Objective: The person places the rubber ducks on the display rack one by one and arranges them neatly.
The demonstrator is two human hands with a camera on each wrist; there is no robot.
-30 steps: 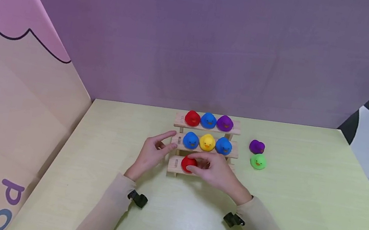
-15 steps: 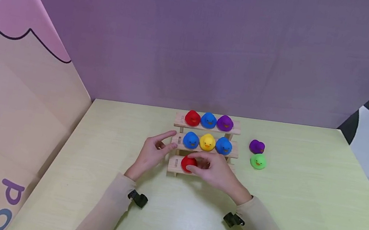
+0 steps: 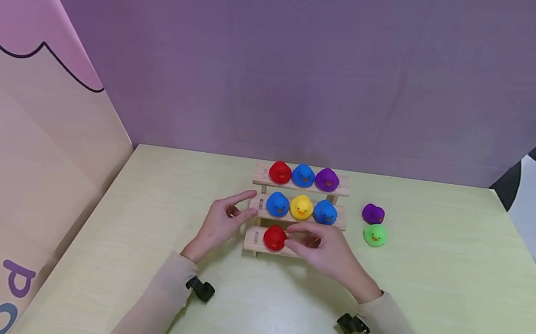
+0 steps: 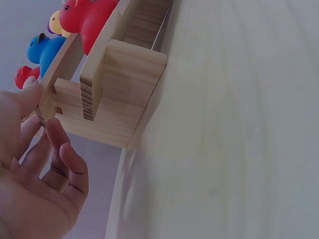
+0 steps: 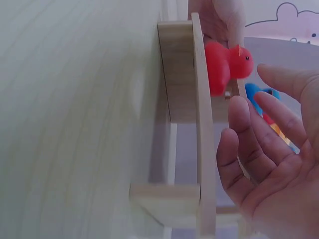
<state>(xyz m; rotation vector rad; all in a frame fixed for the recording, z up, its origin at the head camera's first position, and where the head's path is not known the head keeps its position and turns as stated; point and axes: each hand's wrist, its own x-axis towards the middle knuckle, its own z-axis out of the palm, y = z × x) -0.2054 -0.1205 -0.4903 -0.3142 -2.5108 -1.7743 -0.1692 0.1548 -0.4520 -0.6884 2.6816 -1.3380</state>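
A three-step wooden rack (image 3: 255,242) stands on the table. My left hand (image 3: 220,223) pinches the left end of its middle step between thumb and fingers, as the left wrist view shows. On the lowest step, toward its left end, sits a red rubber duck (image 3: 274,239). Just to the right of that duck is my right hand (image 3: 325,250), fingers parted and holding nothing. In the right wrist view a gap shows between the fingers and the red duck (image 5: 219,67). The middle step carries a blue duck (image 3: 277,205), a yellow duck (image 3: 301,207) and another blue duck (image 3: 325,212).
Along the top step sit a red duck (image 3: 280,172), a blue duck (image 3: 303,176) and a purple duck (image 3: 327,180). Right of the rack, a purple duck (image 3: 373,214) lies close to a green duck (image 3: 375,235) on the table. A purple backdrop (image 3: 316,69) rises behind.
My right hand has let go of the red duck on the lowest step and drawn slightly to the right. The left hand has stayed in place.
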